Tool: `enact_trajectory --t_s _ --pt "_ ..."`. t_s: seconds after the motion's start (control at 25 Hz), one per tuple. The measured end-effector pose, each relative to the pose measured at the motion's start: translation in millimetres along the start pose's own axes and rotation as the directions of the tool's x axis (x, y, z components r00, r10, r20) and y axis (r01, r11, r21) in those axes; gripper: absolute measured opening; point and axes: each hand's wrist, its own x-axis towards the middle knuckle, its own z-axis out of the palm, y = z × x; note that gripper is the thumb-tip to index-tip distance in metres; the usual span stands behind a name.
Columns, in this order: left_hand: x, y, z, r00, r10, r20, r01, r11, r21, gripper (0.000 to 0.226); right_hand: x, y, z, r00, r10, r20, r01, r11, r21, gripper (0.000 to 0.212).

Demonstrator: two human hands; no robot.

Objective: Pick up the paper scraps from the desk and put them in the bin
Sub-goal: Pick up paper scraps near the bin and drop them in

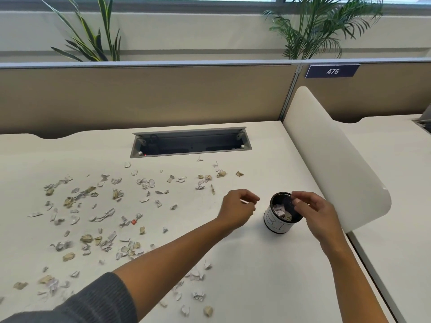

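A person's two bare arms reach over a white desk (pixel 245 264), seen from above. Right of centre in the frame stands a small round bin (pixel 281 214), dark mesh inside with a white band around it, upright and partly filled with torn paper. The right hand (pixel 314 214) hovers over the bin's right rim, fingers loosely curled with thumb and fingertips pinched together; whether a scrap sits between them cannot be told. The left hand (pixel 238 207) is just left of the bin, apart from it, fingers curled inward around what looks like a pale sliver of paper. A grey sleeve (pixel 93 301) covers the left upper forearm at the lower left. Dozens of crumpled paper scraps (pixel 93 213) lie scattered across the left and middle of the desk. A cable tray opening (pixel 190 143) sits behind them, near a beige partition (pixel 140 96).
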Motion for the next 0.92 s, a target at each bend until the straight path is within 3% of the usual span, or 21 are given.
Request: enact_trajectory --t_s 0.16,0.36,0.52,0.64,0.76,0.92 --pt "-20 -48 -57 0.996 -0.009 -0.086 0.024 0.984 0.174 0.029 -12 -8 3 0.999 -0.013 0.049 0.014 1.000 -0.017 0.017" --pt "-47 -89 -113 0.987 0.104 -0.121 -0.055 0.933 0.355 0.025 -39 -15 30 0.987 -0.001 0.161 0.004 1.000 -0.017 0.023" --pt "-79 -120 -129 0.975 0.143 0.171 -0.217 0.792 0.571 0.024 -69 -16 74 0.900 -0.017 0.435 0.077 0.990 -0.121 0.026" --pt "-98 -134 -135 0.911 0.153 0.383 -0.388 0.632 0.671 0.036 -95 0 111 0.811 0.078 0.580 0.152 0.929 -0.337 0.034" --pt "-111 -139 -142 0.869 0.174 0.462 -0.485 0.483 0.729 0.050 -118 26 140 0.749 0.214 0.627 0.200 0.829 -0.522 0.063" --pt "-122 -145 -153 0.863 0.136 0.486 -0.487 0.479 0.730 0.065 -139 46 164 0.768 0.201 0.609 0.240 0.791 -0.563 0.088"
